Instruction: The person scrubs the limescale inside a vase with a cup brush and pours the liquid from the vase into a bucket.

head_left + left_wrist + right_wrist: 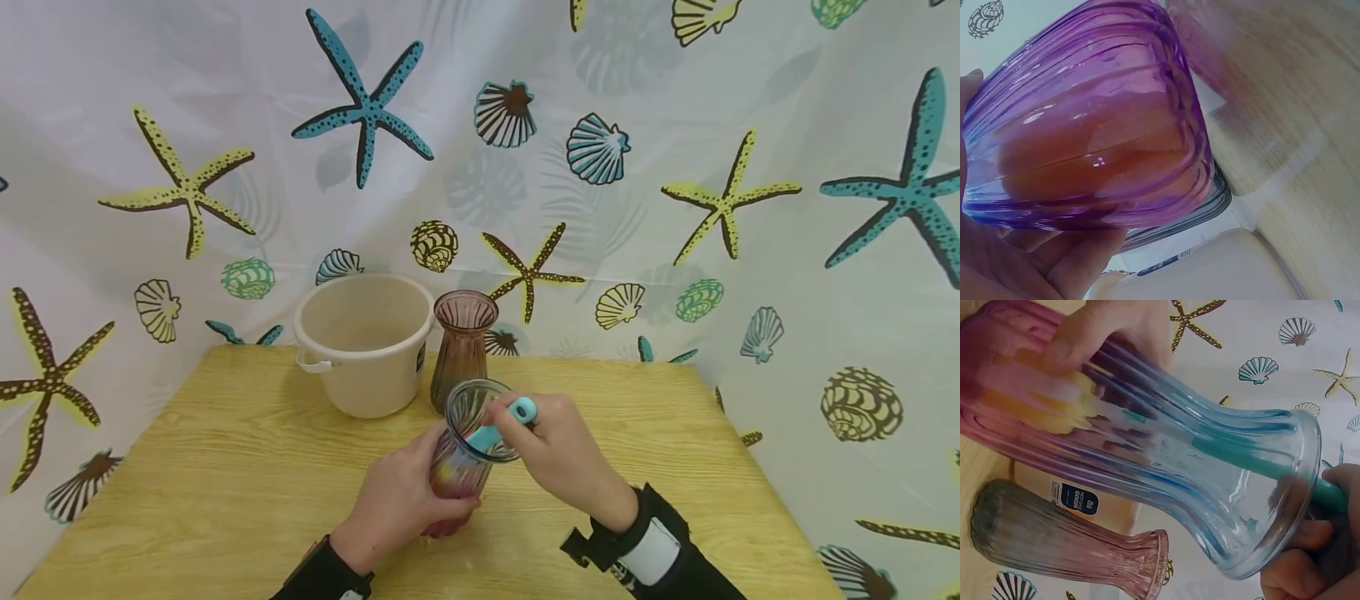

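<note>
A ribbed glass vase [454, 477], clear blue at the mouth and pink-purple at the base, leans with its mouth up and to the right in the head view. My left hand [405, 492] grips it around its lower body. Inside it is a bottle brush with a teal handle [1247, 459]; through the glass its yellowish sponge head [1069, 403] shows near the base end. My right hand [562, 450] holds the handle at the vase's mouth, its ringed end sticking out past the fingers. In the left wrist view the sponge looks orange through the purple glass.
Behind my hands on the wooden table [225, 467] stands a cream bucket [367, 379] with a side handle. Right beside it is a second ribbed vase [461, 350], pinkish above and grey below. A curtain [637, 242] with starfish and shells surrounds the table's back and sides.
</note>
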